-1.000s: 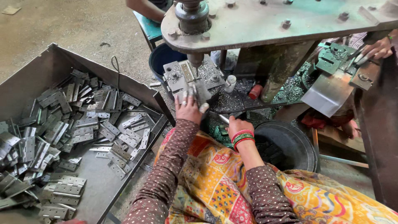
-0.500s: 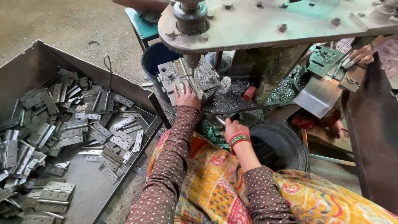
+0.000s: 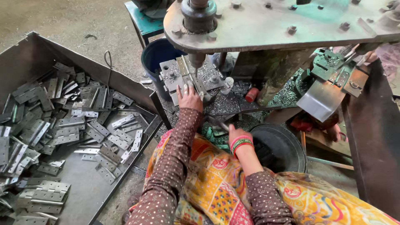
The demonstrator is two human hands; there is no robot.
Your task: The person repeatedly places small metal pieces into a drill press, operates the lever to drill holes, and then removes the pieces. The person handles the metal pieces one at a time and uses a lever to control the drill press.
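Left hand (image 3: pixel 189 98) reaches forward, fingers pressing a hinge (image 3: pixel 183 68) on the jig — right hand (image 3: pixel 234 134) clenched around a lever (image 3: pixel 221 124).

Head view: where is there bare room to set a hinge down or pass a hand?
The metal tray has bare floor along its near edge, between the hinge pile and the rim, and at its far corner. The concrete floor beyond is open. Around the left hand on the jig and the right hand it is crowded with metal chips.
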